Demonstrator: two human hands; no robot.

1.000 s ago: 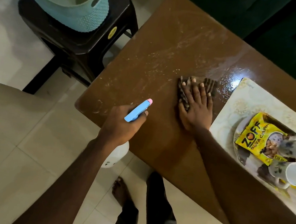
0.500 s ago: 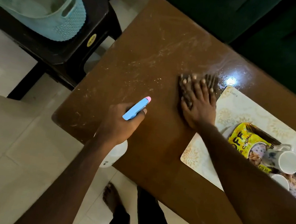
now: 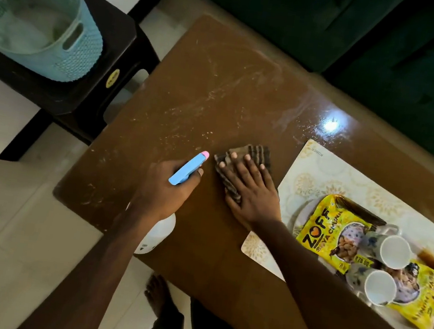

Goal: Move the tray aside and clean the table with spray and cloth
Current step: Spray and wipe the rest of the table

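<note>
My right hand [image 3: 252, 193] lies flat with straight fingers on a folded brown striped cloth [image 3: 260, 153], pressing it onto the brown table [image 3: 220, 87]. My left hand [image 3: 168, 188] grips a spray bottle [image 3: 189, 167] with a blue trigger head and pink nozzle; its white body [image 3: 158, 235] hangs below the hand at the table's near edge. The cream patterned tray [image 3: 327, 173] sits on the table's right part, just right of the cloth. The table's left part shows white dusty streaks.
On the tray lie yellow snack packets [image 3: 323, 230] and two white mugs [image 3: 395, 251]. A teal basket [image 3: 36, 19] stands on a dark stool [image 3: 109, 48] left of the table. A dark green sofa [image 3: 365, 32] runs behind it. My bare foot [image 3: 157, 292] is below the table edge.
My right hand has dragged the cloth toward the near side and closer to the spray bottle. The left hand keeps its grip on the bottle. The camera view shifted right.
</note>
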